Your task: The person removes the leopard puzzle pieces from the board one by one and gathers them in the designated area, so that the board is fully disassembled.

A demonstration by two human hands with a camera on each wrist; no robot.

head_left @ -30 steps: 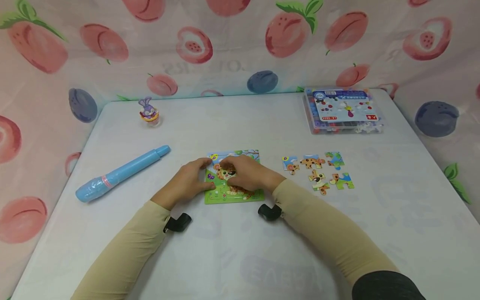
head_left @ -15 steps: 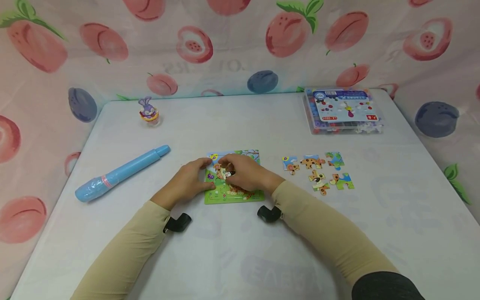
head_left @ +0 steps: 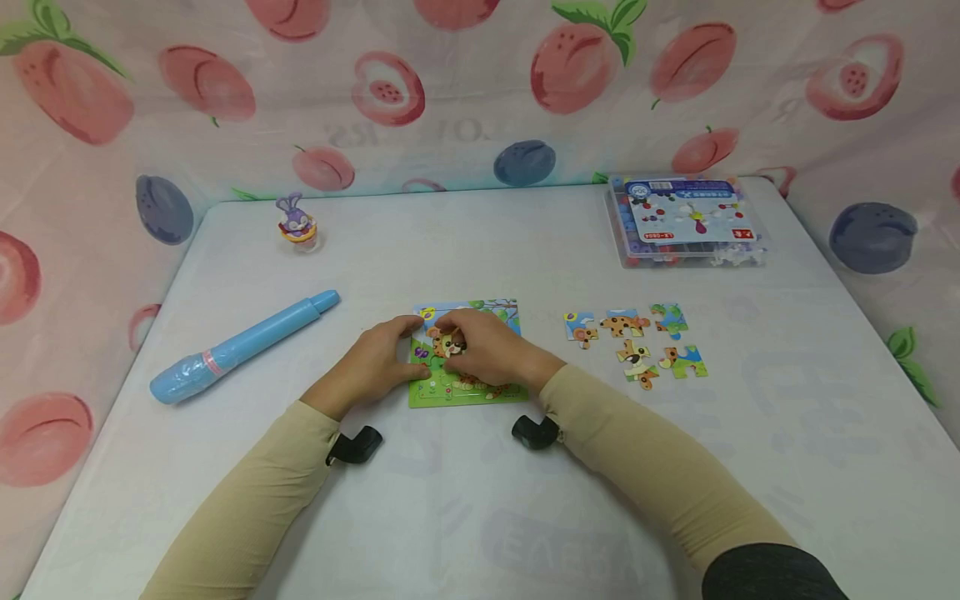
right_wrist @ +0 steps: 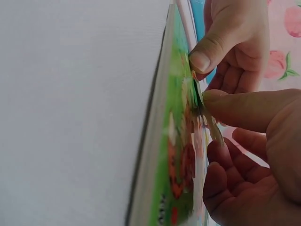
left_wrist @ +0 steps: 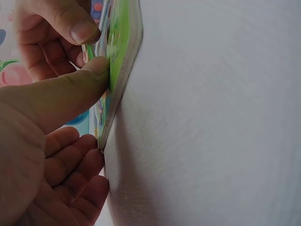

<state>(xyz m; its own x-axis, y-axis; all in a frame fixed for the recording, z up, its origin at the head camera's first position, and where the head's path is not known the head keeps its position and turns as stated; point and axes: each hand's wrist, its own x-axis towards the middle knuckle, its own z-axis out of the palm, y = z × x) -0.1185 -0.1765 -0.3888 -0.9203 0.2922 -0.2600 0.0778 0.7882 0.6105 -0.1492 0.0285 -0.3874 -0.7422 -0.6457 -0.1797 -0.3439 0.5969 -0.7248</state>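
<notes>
A green and blue puzzle board [head_left: 438, 396] with a cartoon leopard picture lies flat in the middle of the white table. My left hand [head_left: 378, 358] holds its left edge, thumb on the top face and curled fingertips against the side in the left wrist view. Over the board's upper left part, my right hand [head_left: 491, 346] pinches a thin puzzle piece [right_wrist: 212, 120] between thumb and fingers. That piece tilts at the board's surface, near the left thumb. My right hand hides much of the picture in the head view.
Several loose puzzle pieces [head_left: 636, 357] lie right of the board. A clear plastic box [head_left: 690, 221] of coloured parts stands at the back right. On the left are a light blue tube-shaped toy [head_left: 247, 346] and a small purple rabbit figure [head_left: 297, 223].
My right hand has shifted slightly left over the board, and the leopard-face piece at its fingertips has changed its tilt. My left hand stays at the board's edge.
</notes>
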